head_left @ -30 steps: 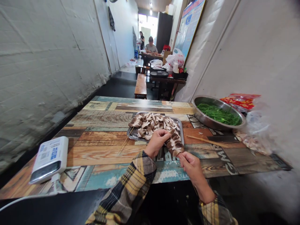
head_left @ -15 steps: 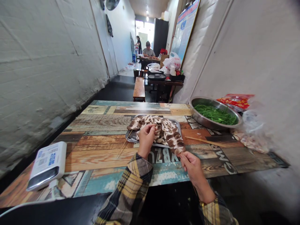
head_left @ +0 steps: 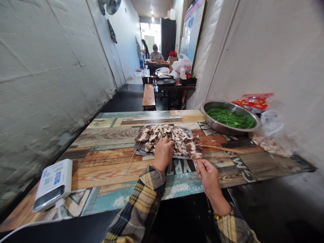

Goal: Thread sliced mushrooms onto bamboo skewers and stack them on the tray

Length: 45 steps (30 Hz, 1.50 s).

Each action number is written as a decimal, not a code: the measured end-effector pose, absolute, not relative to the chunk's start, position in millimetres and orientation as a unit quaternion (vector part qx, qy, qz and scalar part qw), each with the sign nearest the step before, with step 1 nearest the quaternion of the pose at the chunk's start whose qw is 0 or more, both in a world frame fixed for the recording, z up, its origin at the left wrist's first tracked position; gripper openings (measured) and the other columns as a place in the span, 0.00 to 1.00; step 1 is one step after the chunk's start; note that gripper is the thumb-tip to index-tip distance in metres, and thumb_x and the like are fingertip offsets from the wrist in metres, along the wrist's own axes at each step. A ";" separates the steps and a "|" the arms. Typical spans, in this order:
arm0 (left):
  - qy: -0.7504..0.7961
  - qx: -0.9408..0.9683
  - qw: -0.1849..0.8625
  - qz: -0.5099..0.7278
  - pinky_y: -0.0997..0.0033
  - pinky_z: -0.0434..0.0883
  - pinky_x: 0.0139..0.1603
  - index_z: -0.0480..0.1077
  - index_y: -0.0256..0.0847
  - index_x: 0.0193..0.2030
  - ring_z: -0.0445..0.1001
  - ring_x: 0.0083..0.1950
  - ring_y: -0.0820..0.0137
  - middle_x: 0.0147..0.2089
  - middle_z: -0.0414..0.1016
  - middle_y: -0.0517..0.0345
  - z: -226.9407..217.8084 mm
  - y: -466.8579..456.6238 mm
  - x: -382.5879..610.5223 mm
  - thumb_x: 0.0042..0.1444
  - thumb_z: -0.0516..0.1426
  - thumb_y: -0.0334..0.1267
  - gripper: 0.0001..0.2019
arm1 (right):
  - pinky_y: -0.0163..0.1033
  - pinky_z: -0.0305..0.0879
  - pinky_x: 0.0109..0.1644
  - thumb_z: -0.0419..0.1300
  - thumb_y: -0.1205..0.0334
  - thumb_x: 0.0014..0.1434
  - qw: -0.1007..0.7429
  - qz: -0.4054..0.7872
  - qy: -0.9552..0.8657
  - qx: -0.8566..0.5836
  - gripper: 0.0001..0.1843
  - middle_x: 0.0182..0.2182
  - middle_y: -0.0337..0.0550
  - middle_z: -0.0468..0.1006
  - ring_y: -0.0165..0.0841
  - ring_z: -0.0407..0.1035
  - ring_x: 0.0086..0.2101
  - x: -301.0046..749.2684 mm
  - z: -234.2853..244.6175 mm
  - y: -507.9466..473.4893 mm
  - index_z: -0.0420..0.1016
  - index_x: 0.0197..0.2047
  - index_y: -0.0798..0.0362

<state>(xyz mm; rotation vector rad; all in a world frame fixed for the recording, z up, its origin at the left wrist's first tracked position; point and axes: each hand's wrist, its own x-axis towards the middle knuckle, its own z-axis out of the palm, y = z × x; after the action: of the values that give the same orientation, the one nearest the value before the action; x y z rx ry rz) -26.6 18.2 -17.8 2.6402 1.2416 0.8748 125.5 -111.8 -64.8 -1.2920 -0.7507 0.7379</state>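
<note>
A metal tray (head_left: pixel 138 151) holds a heap of torn grey-brown oyster mushrooms (head_left: pixel 162 132). My left hand (head_left: pixel 164 153) is over the front of the heap, its fingers curled down among the pieces. Its fingertips are hidden, so what they hold, if anything, does not show. My right hand (head_left: pixel 209 173) pinches a thin skewer just below a row of threaded mushrooms (head_left: pixel 194 148), which is held up by the tray's right end. The skewer's lower end runs back under the palm. Another mushroom skewer (head_left: pixel 141 135) lies across the tray's left end, its bare stick pointing towards me.
Bare bamboo skewers (head_left: pixel 225 148) lie right of the tray. Behind them stands a steel bowl (head_left: pixel 205 116) of green chives, beside plastic bags (head_left: pixel 272 123). A white box-shaped device (head_left: pixel 54 182) with a cable sits at the left. Two people are at the far end, past a bench (head_left: pixel 149 96).
My left hand has gone from a raised pinch above the tray down into the mushrooms. The skewer in my right hand now stands slightly further right. The view has shifted a little.
</note>
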 end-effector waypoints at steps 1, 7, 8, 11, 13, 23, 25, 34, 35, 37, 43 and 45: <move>0.399 0.875 0.035 0.271 0.62 0.63 0.44 0.74 0.42 0.38 0.65 0.44 0.61 0.38 0.69 0.50 -16.8 16.5 -24.2 0.58 0.52 0.32 0.09 | 0.30 0.46 0.17 0.61 0.47 0.55 0.669 0.330 -0.336 -0.575 0.18 0.16 0.31 0.62 0.23 0.52 0.15 125.2 -64.2 -111.9 0.76 0.35 0.56; 0.383 0.894 0.001 0.234 0.61 0.63 0.44 0.73 0.41 0.32 0.64 0.42 0.61 0.36 0.68 0.50 -15.9 14.9 -11.8 0.57 0.52 0.31 0.09 | 0.30 0.47 0.17 0.61 0.46 0.55 0.656 0.339 -0.342 -0.581 0.19 0.15 0.32 0.63 0.24 0.52 0.15 123.8 -61.8 -113.1 0.76 0.35 0.57; 0.384 0.890 0.011 0.246 0.61 0.63 0.44 0.73 0.41 0.31 0.64 0.42 0.61 0.36 0.68 0.50 -17.0 16.5 -11.2 0.57 0.52 0.31 0.09 | 0.30 0.47 0.17 0.61 0.46 0.55 0.656 0.341 -0.341 -0.580 0.19 0.15 0.32 0.63 0.24 0.52 0.15 123.8 -62.1 -113.0 0.77 0.35 0.57; 0.391 0.850 0.089 0.342 0.64 0.64 0.44 0.73 0.41 0.31 0.66 0.41 0.64 0.35 0.69 0.51 -21.0 23.4 -12.9 0.59 0.51 0.32 0.10 | 0.30 0.48 0.17 0.61 0.46 0.55 0.657 0.342 -0.344 -0.577 0.20 0.15 0.32 0.63 0.24 0.53 0.15 124.8 -64.1 -112.1 0.77 0.34 0.56; 0.399 0.787 0.174 0.436 0.66 0.65 0.42 0.73 0.41 0.33 0.68 0.40 0.66 0.35 0.70 0.53 -22.7 28.5 -16.0 0.58 0.52 0.34 0.09 | 0.31 0.48 0.17 0.61 0.46 0.55 0.654 0.340 -0.350 -0.578 0.20 0.15 0.32 0.63 0.24 0.52 0.15 125.6 -65.8 -111.3 0.77 0.34 0.56; 0.332 0.454 0.644 0.519 0.79 0.59 0.22 0.69 0.36 0.35 0.70 0.27 0.76 0.33 0.76 0.54 -11.0 27.6 -23.4 0.48 0.61 0.45 0.15 | 0.30 0.47 0.16 0.61 0.47 0.55 0.618 0.381 -0.384 -0.571 0.18 0.14 0.32 0.63 0.23 0.52 0.14 127.0 -65.9 -114.9 0.77 0.32 0.56; 0.318 0.439 0.668 0.510 0.79 0.62 0.23 0.69 0.35 0.37 0.72 0.28 0.75 0.34 0.77 0.52 -8.7 25.7 -23.4 0.47 0.62 0.45 0.16 | 0.30 0.46 0.16 0.62 0.47 0.55 0.616 0.380 -0.387 -0.571 0.18 0.14 0.32 0.64 0.23 0.53 0.14 127.4 -66.8 -115.4 0.77 0.32 0.56; 0.375 0.694 0.412 0.456 0.71 0.70 0.35 0.75 0.38 0.36 0.74 0.36 0.68 0.35 0.76 0.54 -21.6 27.1 -24.8 0.54 0.57 0.35 0.07 | 0.30 0.46 0.17 0.62 0.48 0.55 0.662 0.352 -0.339 -0.569 0.17 0.15 0.31 0.63 0.23 0.52 0.15 126.5 -66.9 -114.2 0.77 0.34 0.56; 0.374 0.731 0.351 0.449 0.70 0.70 0.39 0.75 0.38 0.36 0.74 0.39 0.68 0.36 0.76 0.53 -23.0 26.9 -25.2 0.54 0.56 0.33 0.07 | 0.30 0.46 0.17 0.62 0.49 0.55 0.664 0.351 -0.337 -0.567 0.17 0.16 0.31 0.63 0.23 0.52 0.15 126.3 -66.6 -114.1 0.77 0.34 0.56; 0.378 0.776 0.254 0.436 0.68 0.68 0.44 0.75 0.40 0.38 0.73 0.42 0.67 0.39 0.75 0.53 -24.0 25.7 -25.8 0.57 0.53 0.31 0.09 | 0.30 0.46 0.17 0.62 0.49 0.55 0.668 0.348 -0.334 -0.566 0.16 0.16 0.31 0.63 0.22 0.52 0.15 126.0 -66.0 -114.0 0.77 0.34 0.56; 0.366 0.868 0.101 0.318 0.65 0.66 0.45 0.74 0.41 0.40 0.68 0.44 0.64 0.39 0.70 0.52 -20.2 18.0 -18.4 0.56 0.54 0.30 0.09 | 0.30 0.46 0.17 0.62 0.49 0.55 0.663 0.350 -0.334 -0.571 0.16 0.16 0.31 0.64 0.23 0.53 0.15 125.2 -65.4 -113.4 0.77 0.34 0.56; 0.339 0.897 0.068 0.274 0.64 0.65 0.45 0.74 0.41 0.38 0.67 0.44 0.63 0.39 0.69 0.52 -18.9 15.2 -13.1 0.54 0.54 0.28 0.09 | 0.29 0.46 0.17 0.62 0.49 0.56 0.662 0.348 -0.339 -0.571 0.16 0.15 0.31 0.63 0.22 0.52 0.15 124.9 -65.6 -113.2 0.77 0.34 0.56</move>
<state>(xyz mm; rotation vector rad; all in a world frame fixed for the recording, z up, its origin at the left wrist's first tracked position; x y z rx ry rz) -13.1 15.2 -18.9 2.7023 1.0211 0.8260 124.9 -113.2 -65.6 -1.2897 -0.7663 0.7862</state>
